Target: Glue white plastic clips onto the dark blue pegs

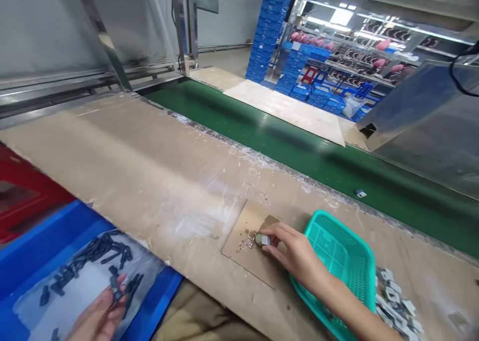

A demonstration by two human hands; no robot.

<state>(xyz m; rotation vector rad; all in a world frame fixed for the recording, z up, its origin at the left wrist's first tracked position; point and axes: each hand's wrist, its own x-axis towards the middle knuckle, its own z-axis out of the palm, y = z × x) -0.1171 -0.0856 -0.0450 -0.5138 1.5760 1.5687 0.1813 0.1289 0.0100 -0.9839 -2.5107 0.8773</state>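
My right hand (294,249) pinches a small light-grey block (265,240) between thumb and fingers. The block is against a small round dull-green piece (258,239) on a square brown board (239,246); whether the two are joined I cannot tell. Wet-looking drops are scattered on the board beside it. At the lower left, my left hand (99,311) is closed on a small black plastic part (115,287), over a blue bin (22,261) lined with a pale sheet. Several similar dark parts (99,249) lie on that sheet.
A green perforated basket (370,251) stands under my right forearm, beside a pile of grey-white pieces (396,301). Beyond the worn worktable (123,151) runs a green conveyor belt (232,119) with one small piece (360,193) on it. Stacked blue crates (267,32) stand behind.
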